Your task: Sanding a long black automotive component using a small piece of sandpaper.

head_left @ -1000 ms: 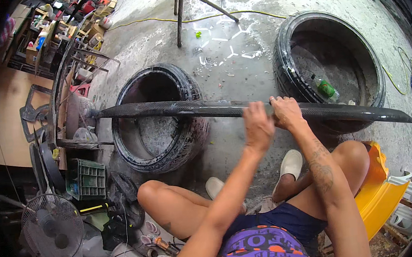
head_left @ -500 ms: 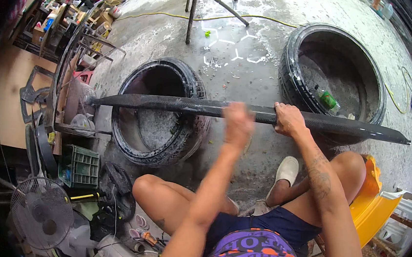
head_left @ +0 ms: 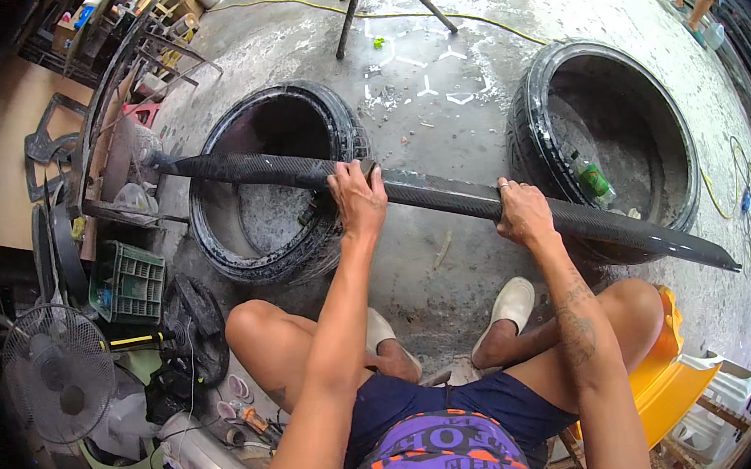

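Hands on black strip (glossy, woven-textured)

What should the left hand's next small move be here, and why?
Probably a short slide of the left hand back toward the right hand along the long black strip: over the last second it has shifted leftward from beside the right hand, which grips the strip and seems able to steady it.
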The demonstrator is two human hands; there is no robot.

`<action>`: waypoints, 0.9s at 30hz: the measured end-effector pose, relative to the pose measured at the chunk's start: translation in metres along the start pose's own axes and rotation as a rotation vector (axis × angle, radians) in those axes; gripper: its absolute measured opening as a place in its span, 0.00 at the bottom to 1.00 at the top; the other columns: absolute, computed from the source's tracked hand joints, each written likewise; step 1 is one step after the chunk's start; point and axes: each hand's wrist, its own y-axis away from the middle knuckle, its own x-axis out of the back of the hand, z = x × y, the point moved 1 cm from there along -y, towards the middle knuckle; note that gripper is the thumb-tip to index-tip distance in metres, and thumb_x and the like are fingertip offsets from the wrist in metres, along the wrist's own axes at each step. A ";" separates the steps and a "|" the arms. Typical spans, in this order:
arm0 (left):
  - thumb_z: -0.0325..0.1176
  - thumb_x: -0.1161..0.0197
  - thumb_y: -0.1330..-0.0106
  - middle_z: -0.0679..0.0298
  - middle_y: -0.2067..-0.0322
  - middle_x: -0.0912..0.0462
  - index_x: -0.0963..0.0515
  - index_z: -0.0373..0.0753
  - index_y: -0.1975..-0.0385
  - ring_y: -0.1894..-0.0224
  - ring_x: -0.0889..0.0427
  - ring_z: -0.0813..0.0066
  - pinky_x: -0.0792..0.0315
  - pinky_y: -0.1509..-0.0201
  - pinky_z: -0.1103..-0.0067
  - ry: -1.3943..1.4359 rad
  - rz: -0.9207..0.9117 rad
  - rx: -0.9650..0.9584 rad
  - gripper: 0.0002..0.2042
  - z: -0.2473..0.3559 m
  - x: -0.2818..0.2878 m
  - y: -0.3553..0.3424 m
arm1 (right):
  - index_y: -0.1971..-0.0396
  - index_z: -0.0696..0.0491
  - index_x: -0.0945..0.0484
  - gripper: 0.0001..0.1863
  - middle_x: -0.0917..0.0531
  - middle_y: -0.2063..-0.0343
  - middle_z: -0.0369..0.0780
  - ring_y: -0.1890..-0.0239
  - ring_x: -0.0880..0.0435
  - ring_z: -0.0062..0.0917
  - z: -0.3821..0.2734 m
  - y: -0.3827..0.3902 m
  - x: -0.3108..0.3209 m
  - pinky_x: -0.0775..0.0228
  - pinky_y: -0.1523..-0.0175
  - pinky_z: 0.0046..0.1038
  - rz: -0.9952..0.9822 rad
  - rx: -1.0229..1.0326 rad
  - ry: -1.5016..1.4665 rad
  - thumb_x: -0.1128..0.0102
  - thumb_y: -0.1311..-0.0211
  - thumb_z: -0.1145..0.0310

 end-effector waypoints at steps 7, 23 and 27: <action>0.30 0.40 0.39 0.48 0.65 0.27 0.27 0.36 0.68 0.60 0.28 0.48 0.37 0.56 0.57 0.340 -0.076 -0.284 0.05 0.136 -0.030 0.041 | 0.49 0.63 0.25 0.26 0.15 0.58 0.54 0.54 0.15 0.47 0.030 -0.011 0.003 0.23 0.48 0.44 -0.104 0.009 -0.178 0.38 0.49 0.65; 0.35 0.38 0.34 0.50 0.61 0.25 0.24 0.36 0.63 0.56 0.27 0.48 0.34 0.51 0.56 0.076 0.115 -0.051 0.09 0.002 -0.020 -0.037 | 0.51 0.51 0.19 0.30 0.13 0.61 0.45 0.54 0.15 0.43 0.071 -0.004 0.020 0.23 0.48 0.40 0.082 -0.081 -0.069 0.25 0.56 0.54; 0.35 0.38 0.34 0.45 0.60 0.24 0.23 0.34 0.60 0.55 0.26 0.44 0.34 0.47 0.53 0.139 -0.019 -0.079 0.10 0.043 -0.053 -0.029 | 0.51 0.46 0.19 0.29 0.13 0.64 0.44 0.55 0.15 0.41 0.084 0.006 0.008 0.23 0.51 0.40 0.083 -0.130 -0.130 0.23 0.58 0.61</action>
